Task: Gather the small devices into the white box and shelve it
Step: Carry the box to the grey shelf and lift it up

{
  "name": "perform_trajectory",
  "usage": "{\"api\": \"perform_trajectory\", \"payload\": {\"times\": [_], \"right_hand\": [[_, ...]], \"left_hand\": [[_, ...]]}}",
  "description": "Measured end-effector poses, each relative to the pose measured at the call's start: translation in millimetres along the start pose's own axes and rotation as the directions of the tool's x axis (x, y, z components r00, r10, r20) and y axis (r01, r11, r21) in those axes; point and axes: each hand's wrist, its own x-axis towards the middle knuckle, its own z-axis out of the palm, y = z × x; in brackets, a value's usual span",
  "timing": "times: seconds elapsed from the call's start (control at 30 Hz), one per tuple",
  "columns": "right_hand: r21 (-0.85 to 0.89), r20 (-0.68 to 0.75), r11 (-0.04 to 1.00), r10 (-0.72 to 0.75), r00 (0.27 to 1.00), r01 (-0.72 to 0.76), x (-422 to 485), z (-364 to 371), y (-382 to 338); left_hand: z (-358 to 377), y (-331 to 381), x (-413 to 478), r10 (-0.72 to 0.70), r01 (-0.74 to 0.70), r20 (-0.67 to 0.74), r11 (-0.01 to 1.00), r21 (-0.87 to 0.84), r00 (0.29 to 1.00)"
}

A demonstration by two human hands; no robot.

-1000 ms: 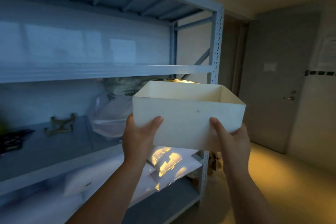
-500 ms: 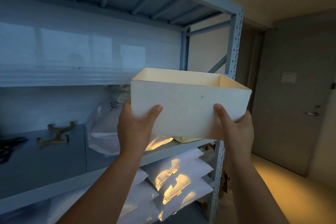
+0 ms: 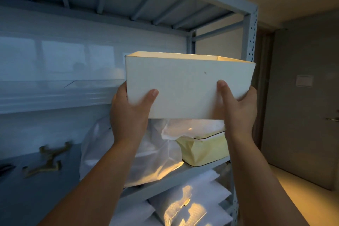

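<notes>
I hold the white box (image 3: 185,86) up in front of the grey metal shelving unit (image 3: 251,29), level with its upper shelf board (image 3: 60,86). My left hand (image 3: 131,113) grips the box's lower left corner, thumb on the front face. My right hand (image 3: 236,108) grips the lower right corner the same way. The box is open at the top and tilted slightly; its inside is hidden from this angle, so the small devices are out of sight.
On the shelf below stand a clear plastic bag (image 3: 146,152) and a pale yellow container (image 3: 205,150) covered with white plastic. Brass-coloured fittings (image 3: 47,159) lie at the left. White packets (image 3: 189,205) fill the lower shelf. A grey door (image 3: 302,115) is at the right.
Both hands have lifted the box from the height of the middle shelf up to the upper shelf board. My view has tilted upward.
</notes>
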Motion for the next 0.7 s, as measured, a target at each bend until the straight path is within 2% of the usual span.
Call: {"api": "perform_trajectory", "payload": {"times": [0.3, 0.53, 0.7], "right_hand": [[0.061, 0.029, 0.996, -0.067, 0.997, 0.065, 81, 13, 20], [0.122, 0.114, 0.991, -0.061, 0.992, 0.047, 157, 48, 54], [0.164, 0.166, 0.986, -0.037, 0.986, 0.009, 200, 74, 77]], "left_hand": [[54, 7, 26, 0.144, -0.141, -0.076, 0.989, 0.042, 0.987], [111, 6, 49, 0.183, -0.164, -0.185, 0.98, 0.114, 0.965], [141, 5, 69, 0.203, -0.163, -0.213, 0.968, 0.193, 0.956]]}}
